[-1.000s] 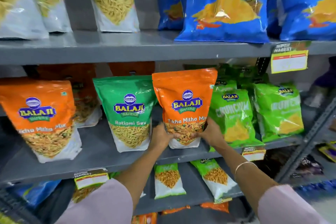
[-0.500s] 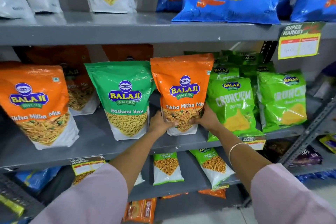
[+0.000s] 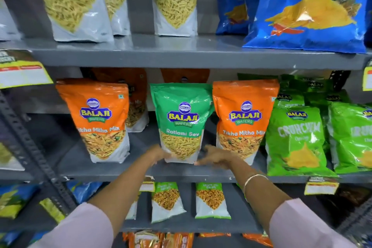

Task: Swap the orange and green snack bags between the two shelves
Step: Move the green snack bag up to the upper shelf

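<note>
A green Ratlami Sev bag (image 3: 182, 110) stands upright on the middle shelf (image 3: 181, 173), between two orange Tikha Mitha Mix bags (image 3: 96, 110) (image 3: 244, 110). My left hand (image 3: 159, 153) grips the green bag's lower left corner. My right hand (image 3: 215, 156) has its fingers spread, with the tips at the bag's lower right corner, in front of the right orange bag's base. More orange bags stand behind in shadow. On the upper shelf (image 3: 161, 56) stand several green Ratlami Sev bags (image 3: 174, 0).
Blue Crunchem bags (image 3: 308, 6) fill the upper shelf's right side. Light green Crunchem bags (image 3: 296, 139) crowd the middle shelf right of the orange bag. Small green-topped packets (image 3: 167, 201) lie on the shelf below. A yellow price tag (image 3: 22, 74) hangs at left.
Both hands let go of the right orange bag, which now stands on the shelf, and shifted left to the base of the green bag. The view panned left and upward.
</note>
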`<action>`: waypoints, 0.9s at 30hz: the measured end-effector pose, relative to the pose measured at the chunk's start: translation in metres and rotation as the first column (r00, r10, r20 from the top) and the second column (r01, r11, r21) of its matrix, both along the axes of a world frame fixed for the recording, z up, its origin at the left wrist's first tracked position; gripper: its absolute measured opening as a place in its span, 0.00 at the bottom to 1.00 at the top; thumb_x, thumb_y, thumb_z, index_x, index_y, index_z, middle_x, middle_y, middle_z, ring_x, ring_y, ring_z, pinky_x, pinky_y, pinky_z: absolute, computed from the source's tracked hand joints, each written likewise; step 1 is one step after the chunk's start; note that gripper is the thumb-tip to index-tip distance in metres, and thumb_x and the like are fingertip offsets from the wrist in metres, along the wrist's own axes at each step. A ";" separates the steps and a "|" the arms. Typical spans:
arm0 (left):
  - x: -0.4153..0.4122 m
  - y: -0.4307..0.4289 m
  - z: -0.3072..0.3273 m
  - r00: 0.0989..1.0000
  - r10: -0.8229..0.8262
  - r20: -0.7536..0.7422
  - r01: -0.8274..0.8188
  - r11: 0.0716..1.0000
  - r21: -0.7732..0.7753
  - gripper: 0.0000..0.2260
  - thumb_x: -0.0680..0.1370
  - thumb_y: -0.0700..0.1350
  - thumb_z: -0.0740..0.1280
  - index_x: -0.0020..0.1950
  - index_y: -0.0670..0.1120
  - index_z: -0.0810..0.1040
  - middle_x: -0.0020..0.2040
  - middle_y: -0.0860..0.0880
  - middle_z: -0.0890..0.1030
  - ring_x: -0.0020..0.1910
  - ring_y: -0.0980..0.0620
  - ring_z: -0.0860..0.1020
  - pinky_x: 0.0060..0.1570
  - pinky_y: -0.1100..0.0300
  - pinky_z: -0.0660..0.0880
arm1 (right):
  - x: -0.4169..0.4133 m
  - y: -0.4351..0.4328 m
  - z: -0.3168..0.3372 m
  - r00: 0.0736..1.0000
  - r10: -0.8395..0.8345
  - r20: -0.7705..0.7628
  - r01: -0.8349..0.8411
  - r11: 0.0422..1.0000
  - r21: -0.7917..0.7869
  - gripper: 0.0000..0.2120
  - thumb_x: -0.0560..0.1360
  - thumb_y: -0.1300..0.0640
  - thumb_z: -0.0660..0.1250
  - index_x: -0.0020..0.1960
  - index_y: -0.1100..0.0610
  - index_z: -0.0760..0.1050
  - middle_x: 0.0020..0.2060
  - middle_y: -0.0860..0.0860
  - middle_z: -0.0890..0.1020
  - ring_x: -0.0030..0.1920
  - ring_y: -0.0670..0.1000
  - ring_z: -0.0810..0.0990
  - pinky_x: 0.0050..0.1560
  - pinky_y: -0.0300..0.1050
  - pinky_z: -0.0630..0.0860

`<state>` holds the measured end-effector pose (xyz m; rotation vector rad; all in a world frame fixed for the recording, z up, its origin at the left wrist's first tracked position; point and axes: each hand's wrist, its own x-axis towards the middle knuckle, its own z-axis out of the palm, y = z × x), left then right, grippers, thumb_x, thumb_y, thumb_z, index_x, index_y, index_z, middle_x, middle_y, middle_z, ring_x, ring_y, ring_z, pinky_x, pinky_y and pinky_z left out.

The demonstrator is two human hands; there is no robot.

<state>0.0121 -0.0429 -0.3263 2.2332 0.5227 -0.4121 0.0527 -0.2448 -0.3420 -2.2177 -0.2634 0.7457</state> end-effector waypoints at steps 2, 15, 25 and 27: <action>0.008 0.016 -0.010 0.988 0.082 0.128 -0.074 0.995 -0.069 0.32 0.72 0.47 0.72 0.69 0.33 0.63 0.70 0.38 0.68 0.66 0.41 0.70 0.53 0.54 0.70 | 0.010 0.016 -0.013 0.992 -0.116 0.042 0.111 0.987 0.113 0.48 0.64 0.53 0.76 0.73 0.64 0.50 0.72 0.57 0.63 0.70 0.57 0.65 0.69 0.53 0.67; 0.017 0.033 -0.037 0.922 0.069 0.382 0.063 0.945 -0.322 0.21 0.64 0.42 0.77 0.55 0.41 0.78 0.58 0.41 0.81 0.57 0.45 0.79 0.60 0.46 0.75 | 0.013 0.042 -0.029 0.936 -0.326 0.130 0.232 0.853 0.468 0.39 0.60 0.67 0.77 0.67 0.60 0.65 0.62 0.57 0.76 0.62 0.54 0.74 0.55 0.44 0.72; -0.048 0.055 -0.002 0.899 0.056 0.435 0.029 0.982 -0.186 0.23 0.65 0.44 0.77 0.56 0.38 0.78 0.57 0.40 0.82 0.57 0.44 0.79 0.49 0.57 0.73 | -0.042 0.066 -0.003 0.938 -0.310 0.156 0.205 0.858 0.470 0.37 0.59 0.65 0.78 0.65 0.59 0.67 0.62 0.58 0.77 0.62 0.55 0.75 0.64 0.54 0.72; -0.064 0.055 0.008 0.887 0.050 0.458 0.049 0.978 -0.201 0.22 0.66 0.42 0.76 0.57 0.38 0.77 0.57 0.40 0.81 0.58 0.44 0.78 0.49 0.60 0.70 | -0.056 0.066 0.008 0.942 -0.290 0.167 0.183 0.863 0.470 0.37 0.59 0.65 0.78 0.65 0.59 0.68 0.61 0.58 0.78 0.62 0.56 0.75 0.64 0.54 0.73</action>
